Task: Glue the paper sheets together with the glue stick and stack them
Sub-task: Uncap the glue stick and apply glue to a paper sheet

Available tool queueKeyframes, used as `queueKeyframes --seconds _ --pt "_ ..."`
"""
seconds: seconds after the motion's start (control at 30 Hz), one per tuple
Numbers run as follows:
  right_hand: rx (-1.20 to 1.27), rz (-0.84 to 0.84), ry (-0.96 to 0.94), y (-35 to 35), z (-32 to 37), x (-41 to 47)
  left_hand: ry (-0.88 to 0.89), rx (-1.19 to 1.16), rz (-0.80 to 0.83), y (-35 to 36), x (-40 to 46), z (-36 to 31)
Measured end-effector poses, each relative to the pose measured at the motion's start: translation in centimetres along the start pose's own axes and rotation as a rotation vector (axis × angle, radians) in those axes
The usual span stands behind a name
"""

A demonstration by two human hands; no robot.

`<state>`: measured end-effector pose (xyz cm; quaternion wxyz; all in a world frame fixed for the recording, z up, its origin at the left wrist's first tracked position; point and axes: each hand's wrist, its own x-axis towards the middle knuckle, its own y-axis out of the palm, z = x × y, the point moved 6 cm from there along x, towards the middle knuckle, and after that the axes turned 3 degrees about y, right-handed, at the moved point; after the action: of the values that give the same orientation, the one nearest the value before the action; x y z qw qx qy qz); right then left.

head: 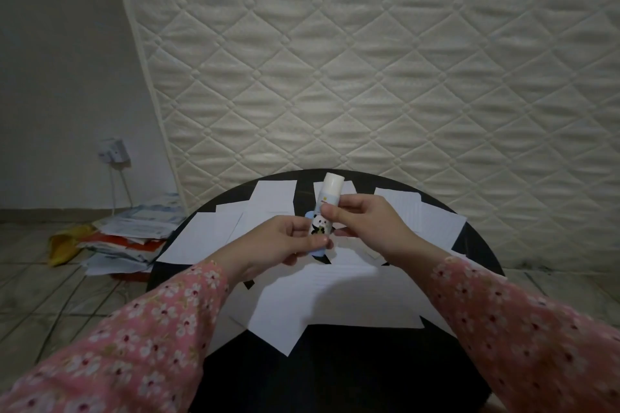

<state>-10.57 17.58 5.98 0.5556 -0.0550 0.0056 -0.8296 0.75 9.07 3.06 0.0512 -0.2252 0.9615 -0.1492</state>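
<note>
A glue stick point(324, 208), white with a panda picture and a white cap on top, stands tilted above the middle of a round black table point(335, 375). My left hand point(278, 243) grips its lower body. My right hand point(365, 221) pinches its upper part just under the cap. Several white paper sheets point(335, 298) lie spread and overlapping on the table, under and around both hands.
A quilted white mattress point(402, 60) leans upright right behind the table. On the tiled floor to the left lies a messy pile of papers and packets point(127, 238). A wall socket with plugged cables point(112, 151) sits on the left wall.
</note>
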Motion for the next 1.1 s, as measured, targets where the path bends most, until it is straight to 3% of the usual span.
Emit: queueKeyframes --seconds 0.1,0.23,0.33,0.43,0.53,1.1 --pt "-0.273 0.007 0.013 -0.6 -0.8 -0.1 -0.025 0.025 -0.024 -0.9 -0.8 0.6" --pt "-0.919 0.054 0.005 -1.1 -3.1 -0.6 -0.111 -0.016 -0.150 -2.6 -2.3 2.0" --pt "-1.181 0.229 -0.013 -0.2 -5.3 -1.2 -0.150 0.197 -0.234 -3.7 -3.4 3.8" --pt "-1.319 0.334 -0.023 0.6 -6.9 -1.6 -0.178 0.404 -0.186 -3.8 -4.4 4.6" --pt "-1.315 0.345 -0.040 0.5 -7.3 -1.9 -0.208 0.556 -0.164 -3.9 -4.6 4.9" --pt "-1.230 0.416 0.025 -1.0 -7.1 -0.4 -0.241 0.551 -0.123 -4.6 -3.7 4.9"
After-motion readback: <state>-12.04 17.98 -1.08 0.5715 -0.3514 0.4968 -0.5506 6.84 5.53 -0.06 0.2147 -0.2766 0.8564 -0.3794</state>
